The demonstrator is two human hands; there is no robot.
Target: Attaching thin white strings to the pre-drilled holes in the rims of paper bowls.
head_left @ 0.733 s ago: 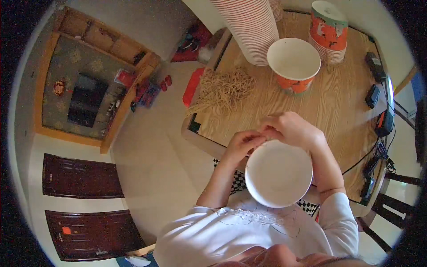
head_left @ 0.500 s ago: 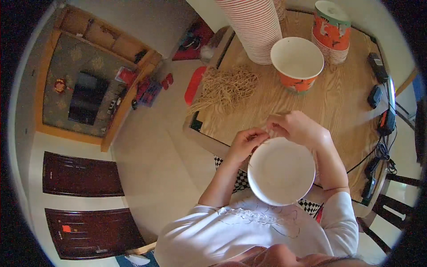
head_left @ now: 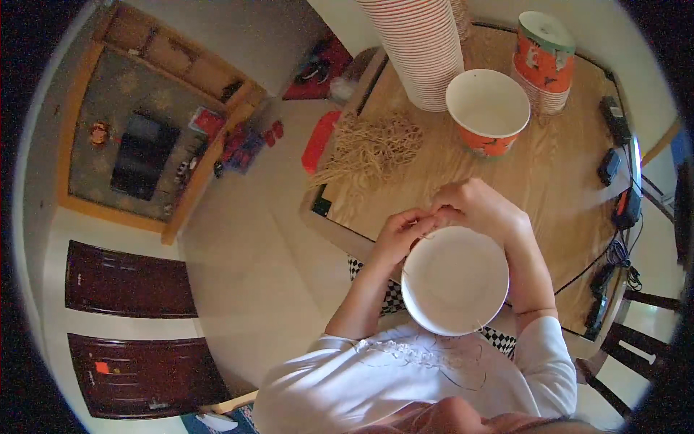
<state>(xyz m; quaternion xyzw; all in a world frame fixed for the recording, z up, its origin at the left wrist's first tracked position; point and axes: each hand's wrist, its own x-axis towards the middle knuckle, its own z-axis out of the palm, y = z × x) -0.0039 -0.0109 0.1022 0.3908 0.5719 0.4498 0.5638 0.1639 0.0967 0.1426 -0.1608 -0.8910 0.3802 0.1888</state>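
Note:
A white-lined paper bucket [head_left: 455, 281] rests at my lap with its open mouth toward me. At its far rim my left hand [head_left: 402, 235] and my right hand [head_left: 473, 206] meet, fingertips pinched together on a thin tan string, mostly hidden by the fingers. Bits of similar string show at the bucket's left edge and at its near right rim. Past my hands, a loose heap of tan strings [head_left: 376, 148] lies on the wooden table [head_left: 434, 173].
An orange-patterned paper bucket [head_left: 491, 141] stands upright beyond my hands. Behind it rise a tall stack of paper buckets [head_left: 423, 58] and a shorter upside-down stack [head_left: 542, 61]. Black adapters and cables [head_left: 618, 249] line the table's right side, near a dark chair [head_left: 636, 347].
My right hand has shifted slightly left, its fingers closing in against the left hand's at the rim. The bucket is nearly where it was; the whole view has tilted a little.

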